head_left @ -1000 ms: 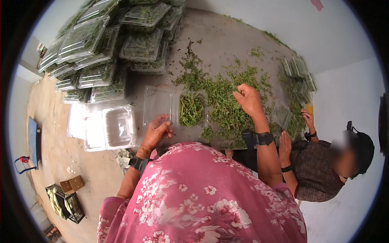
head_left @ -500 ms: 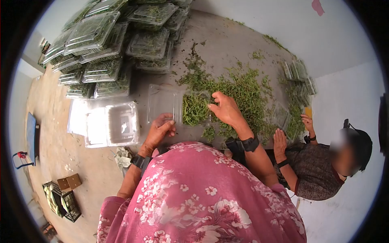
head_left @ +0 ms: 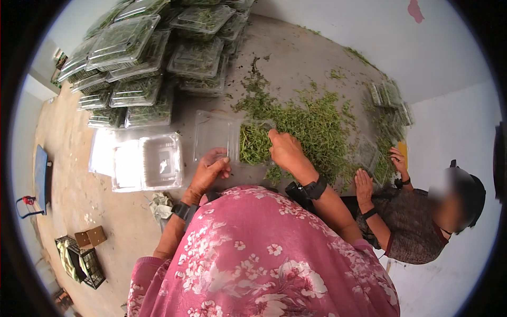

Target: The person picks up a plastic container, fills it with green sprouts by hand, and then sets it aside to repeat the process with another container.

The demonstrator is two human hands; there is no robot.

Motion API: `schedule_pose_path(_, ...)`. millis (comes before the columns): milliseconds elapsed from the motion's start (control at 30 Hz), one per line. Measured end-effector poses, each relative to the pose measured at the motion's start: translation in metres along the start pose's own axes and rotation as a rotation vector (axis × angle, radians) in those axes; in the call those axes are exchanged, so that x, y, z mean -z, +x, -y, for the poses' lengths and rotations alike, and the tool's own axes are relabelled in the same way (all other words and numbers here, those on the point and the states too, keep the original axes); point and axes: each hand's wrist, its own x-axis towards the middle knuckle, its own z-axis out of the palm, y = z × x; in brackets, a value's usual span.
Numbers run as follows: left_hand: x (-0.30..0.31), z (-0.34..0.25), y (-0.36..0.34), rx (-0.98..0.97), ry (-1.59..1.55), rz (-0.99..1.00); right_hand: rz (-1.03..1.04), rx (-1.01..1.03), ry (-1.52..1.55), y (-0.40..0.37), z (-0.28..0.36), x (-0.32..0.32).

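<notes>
An opened clear plastic clamshell box [head_left: 213,136] lies before me, its empty lid half to the left. Fine-stemmed leafy greens [head_left: 254,143] fill the half on the right. My left hand [head_left: 212,168] is at the lid's near edge, fingers curled and closed on the plastic near the hinge. At the box's right side is my right hand [head_left: 289,152], bent down with its fingers drawn together at the rim and the greens. What those fingers hold, if anything, is hidden. A wide heap of loose greens [head_left: 317,124] spreads just right of the box.
Filled, closed clamshell boxes [head_left: 195,58] are stacked at the back left. Nested empty clamshells [head_left: 162,162] stand to my left. On the right, a co-worker's hands [head_left: 364,186] are near another clear box [head_left: 365,153]. A black crate [head_left: 92,268] is on the floor at lower left.
My right hand has moved slightly left and down to the box's right rim; its thumb and forefinger, apart before, are now drawn together. My left hand stays in place.
</notes>
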Motion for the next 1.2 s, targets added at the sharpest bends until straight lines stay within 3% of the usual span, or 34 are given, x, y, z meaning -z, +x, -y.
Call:
schedule_pose_path(133, -0.001, -0.002, 0.0, -0.002, -0.007, 0.009, -0.166, 0.137, -0.025, 0.006, -0.008, -0.003)
schedule_pose_path(233, 0.0, -0.001, 0.002, 0.003, -0.011, 0.019, -0.233, 0.234, 0.199, 0.012, -0.005, 0.005)
schedule_pose_path(333, -0.001, -0.004, 0.001, 0.014, -0.006, 0.012, -0.231, 0.213, 0.172, 0.014, -0.004, 0.005)
schedule_pose_path(433, 0.0, -0.004, 0.0, 0.019, -0.016, 0.014, -0.027, 0.098, 0.185, 0.01, 0.01, 0.01)
schedule_pose_path(533, 0.0, -0.004, 0.001, 0.014, -0.015, 0.031, -0.069, 0.205, 0.209, 0.016, 0.01, -0.007)
schedule_pose_path(733, 0.001, -0.002, 0.003, 0.003, -0.025, 0.044, 0.115, 0.134, 0.004, 0.029, 0.023, -0.015)
schedule_pose_path(833, 0.0, -0.003, 0.002, 0.014, -0.01, 0.03, 0.127, 0.202, 0.051, 0.034, 0.016, -0.013)
schedule_pose_path(1033, -0.001, -0.004, 0.0, 0.032, -0.023, 0.009, -0.14, 0.207, 0.114, 0.014, 0.028, 0.011)
schedule_pose_path(1200, 0.0, -0.004, 0.003, 0.012, -0.007, 0.034, 0.071, 0.407, 0.166, 0.007, 0.033, -0.015)
